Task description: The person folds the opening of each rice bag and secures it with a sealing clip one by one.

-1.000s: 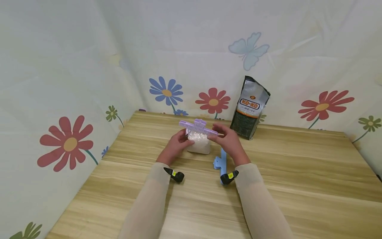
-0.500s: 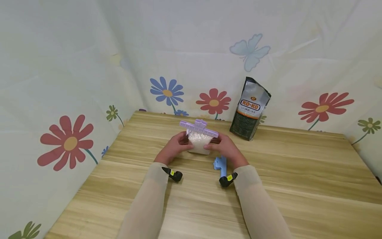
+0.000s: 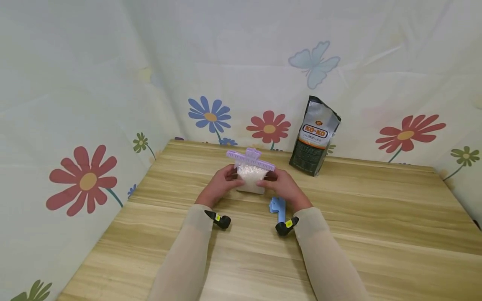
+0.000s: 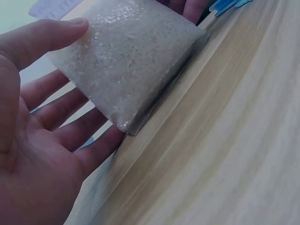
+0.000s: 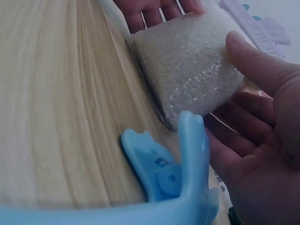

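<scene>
Rice-filled small clear plastic bag (image 3: 250,180) is what both hands are on, standing upright on its bottom edge near the middle of the table, a bit toward the back. The left hand (image 3: 219,187) cups it from one side, thumb on the front face and fingers behind, and the right hand (image 3: 283,187) does the same from the other side, so the bag is sandwiched between the two, which looks like what keeps a floppy pouch from slumping over. Clamped across the top of the bag is a long lilac plastic sealing clip (image 3: 250,160), holding the mouth shut, so I'd guess nothing spills even if it tips. A second clip, light blue plastic (image 3: 278,207), lies flat on the table just beside the right wrist, not touching the bag as far as I can tell. Further back on the right, a dark foil pouch with an orange KO-KO label (image 3: 315,136) leans against the wall. Everything sits on a pale wood-grain tabletop (image 3: 376,217), boxed in by a white cloth backdrop printed with flowers and a butterfly (image 3: 314,62).
</scene>
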The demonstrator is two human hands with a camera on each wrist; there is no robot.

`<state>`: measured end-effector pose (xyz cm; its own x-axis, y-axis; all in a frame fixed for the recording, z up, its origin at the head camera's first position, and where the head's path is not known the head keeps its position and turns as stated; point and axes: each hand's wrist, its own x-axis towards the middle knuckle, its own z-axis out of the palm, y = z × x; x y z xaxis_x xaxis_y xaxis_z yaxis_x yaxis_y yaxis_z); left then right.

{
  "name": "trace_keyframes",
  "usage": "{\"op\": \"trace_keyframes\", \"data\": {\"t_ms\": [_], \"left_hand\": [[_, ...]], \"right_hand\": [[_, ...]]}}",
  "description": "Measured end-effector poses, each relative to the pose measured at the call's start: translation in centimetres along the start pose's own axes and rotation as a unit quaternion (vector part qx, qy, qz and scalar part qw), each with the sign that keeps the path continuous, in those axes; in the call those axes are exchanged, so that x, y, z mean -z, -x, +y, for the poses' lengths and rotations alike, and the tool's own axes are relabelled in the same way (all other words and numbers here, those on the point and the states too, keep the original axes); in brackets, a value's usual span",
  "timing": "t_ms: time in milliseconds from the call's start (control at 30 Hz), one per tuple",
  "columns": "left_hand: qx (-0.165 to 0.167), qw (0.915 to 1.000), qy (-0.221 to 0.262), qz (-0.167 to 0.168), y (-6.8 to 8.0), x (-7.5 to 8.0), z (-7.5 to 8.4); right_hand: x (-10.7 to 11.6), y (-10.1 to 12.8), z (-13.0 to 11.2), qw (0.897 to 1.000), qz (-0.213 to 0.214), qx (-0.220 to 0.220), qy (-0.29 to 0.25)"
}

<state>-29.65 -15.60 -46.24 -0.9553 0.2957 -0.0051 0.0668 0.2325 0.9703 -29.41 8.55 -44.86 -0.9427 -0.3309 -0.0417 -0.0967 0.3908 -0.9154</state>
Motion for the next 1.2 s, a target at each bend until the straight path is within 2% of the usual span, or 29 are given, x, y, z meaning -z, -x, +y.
{"op": "trace_keyframes", "data": {"t_ms": [233, 467, 567, 800, 1000, 1200], "left_hand": [[-0.007, 0.9998, -0.008, 0.018, -0.1, 0.0, 0.1], [-0.011, 0.9965, -0.01, 0.082, -0.7, -0.6, 0.3], [-0.014, 0.9944, -0.011, 0.104, -0.8, -1.1, 0.5], [0.0, 0.9874, -0.035, 0.154, -0.8, -1.8, 0.8], [0.012, 0.9815, -0.058, 0.182, -0.7, -2.1, 0.9], [0.024, 0.9787, -0.064, 0.193, -0.8, -2.1, 0.7]], "right_hand": [[-0.3, 0.0, -0.4, 1.0, 0.021, -0.001, 0.002], [-1.2, -0.2, -1.2, 0.998, 0.038, 0.007, -0.046], [-1.5, -0.3, -1.3, 0.997, 0.043, -0.009, -0.062], [-1.7, -0.3, -1.3, 0.995, 0.008, -0.031, -0.098], [-2.1, -0.6, -1.0, 0.996, -0.019, -0.038, -0.085], [-2.4, -0.7, -1.0, 0.996, -0.022, -0.034, -0.074]]}}
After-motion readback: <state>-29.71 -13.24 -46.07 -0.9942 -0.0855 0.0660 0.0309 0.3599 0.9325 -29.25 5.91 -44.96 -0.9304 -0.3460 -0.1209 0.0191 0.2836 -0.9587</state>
